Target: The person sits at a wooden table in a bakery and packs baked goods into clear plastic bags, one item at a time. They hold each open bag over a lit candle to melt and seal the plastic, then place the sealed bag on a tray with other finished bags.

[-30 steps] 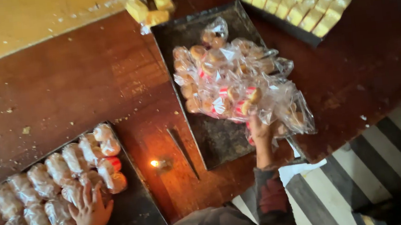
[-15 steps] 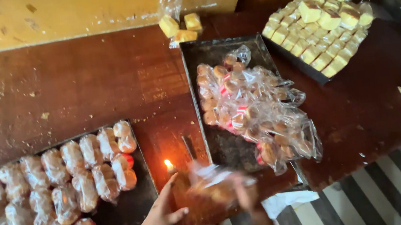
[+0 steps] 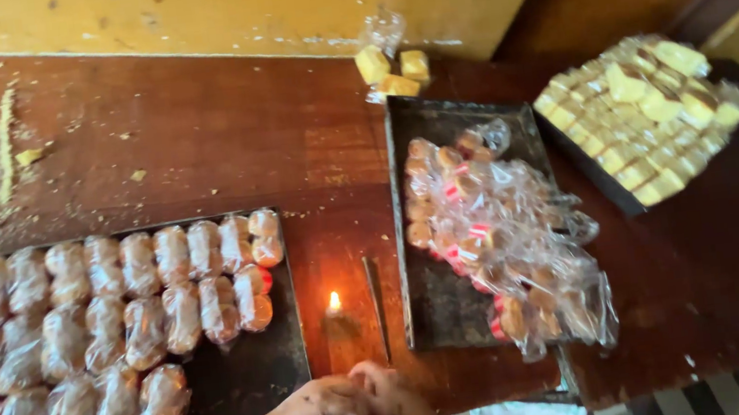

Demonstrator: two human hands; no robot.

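Hands meet at the bottom edge of the view, the left hand (image 3: 305, 414) and the right hand (image 3: 391, 395) pressed together with fingers curled inward; whether they grip anything between them cannot be told. They sit over the near edge of the dark wooden counter (image 3: 195, 144), which fills most of the view and runs back to a yellow wall (image 3: 227, 10). On the left lies a large dark tray (image 3: 259, 378) lined with rows of wrapped buns (image 3: 103, 312); its near right corner is bare and lies just beside the left hand. A second dark tray (image 3: 441, 306) stands right of centre, holding a loose heap of bagged cookies (image 3: 503, 239) that spills toward its right rim. Farther right, a tray of yellow cake squares (image 3: 642, 116) sits at an angle near the counter's far corner. Between the two dark trays runs a narrow open strip of wood, where a small lit candle (image 3: 334, 302) burns just ahead of the hands, with a thin stick (image 3: 376, 304) beside it.
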